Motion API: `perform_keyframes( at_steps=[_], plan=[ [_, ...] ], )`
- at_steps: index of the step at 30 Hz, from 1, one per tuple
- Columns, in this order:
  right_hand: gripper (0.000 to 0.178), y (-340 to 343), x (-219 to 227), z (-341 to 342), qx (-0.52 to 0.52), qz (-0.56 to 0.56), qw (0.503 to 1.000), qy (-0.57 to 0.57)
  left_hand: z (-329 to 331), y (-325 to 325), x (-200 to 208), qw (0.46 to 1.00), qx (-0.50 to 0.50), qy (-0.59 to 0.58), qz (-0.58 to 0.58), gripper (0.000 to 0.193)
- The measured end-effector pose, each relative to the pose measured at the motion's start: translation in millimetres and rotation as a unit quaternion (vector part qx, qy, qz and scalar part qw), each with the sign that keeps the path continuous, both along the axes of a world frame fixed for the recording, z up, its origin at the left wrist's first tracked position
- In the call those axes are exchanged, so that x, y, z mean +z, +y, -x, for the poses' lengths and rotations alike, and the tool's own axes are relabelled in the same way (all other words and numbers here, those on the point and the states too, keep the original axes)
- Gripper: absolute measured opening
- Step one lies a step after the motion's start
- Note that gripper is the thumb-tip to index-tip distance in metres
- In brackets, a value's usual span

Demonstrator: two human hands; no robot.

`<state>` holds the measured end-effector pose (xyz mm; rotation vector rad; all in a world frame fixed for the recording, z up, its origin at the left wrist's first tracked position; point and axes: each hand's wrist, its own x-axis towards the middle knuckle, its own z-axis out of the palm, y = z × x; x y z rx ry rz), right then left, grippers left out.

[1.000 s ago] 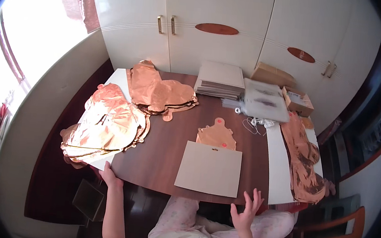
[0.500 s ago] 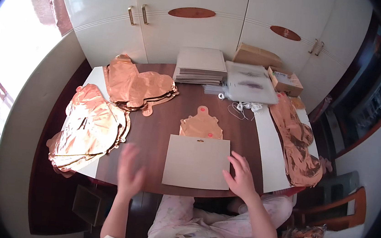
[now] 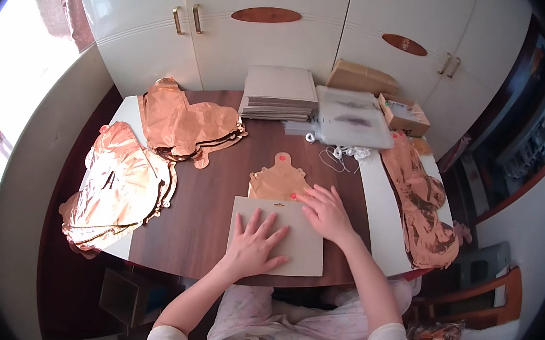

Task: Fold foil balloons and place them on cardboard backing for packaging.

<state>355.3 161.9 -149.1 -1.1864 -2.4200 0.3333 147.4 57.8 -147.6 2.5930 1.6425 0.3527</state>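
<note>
A pale grey card (image 3: 305, 255) with a small slot near its top edge lies flat in front of me, by the table's near edge. My left hand (image 3: 253, 245) rests palm down on it, fingers spread. From beneath the card's far edge sticks out a flat rose-gold foil balloon (image 3: 270, 181), with a rounded tab and two red spots. Over the card's far right corner lies my right hand (image 3: 327, 214), its fingers stretched toward the foil near the lower red spot. I see nothing held in it.
Flat foil balloons (image 3: 192, 123) and a shinier pile (image 3: 120, 181) cover the left; more foil (image 3: 420, 204) lies right. At the back stand a card stack (image 3: 280, 92), clear plastic bags (image 3: 354, 122), white string (image 3: 346, 156) and a small box (image 3: 405, 116). Cabinets (image 3: 265, 45) rise behind.
My left hand has come from the left of the card onto it and flattened there. My right hand has moved up and inward to the card's far right corner.
</note>
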Motion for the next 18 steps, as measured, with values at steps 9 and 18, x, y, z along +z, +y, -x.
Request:
perform_keyframes(
  at_steps=[9, 18],
  plan=[
    [0.025, 27.2, -6.9, 6.3, 0.050, 0.017, 0.998, -0.037, -16.0, -14.2, -0.7, 1.000, 0.024, 0.012, -0.009, 0.066],
    [0.026, 27.9, 3.8, 9.7, 0.037, 0.052, 0.996, -0.057, -25.3, -22.7, 1.8, 0.999, 0.050, -0.016, 0.000, 0.066]
  ],
)
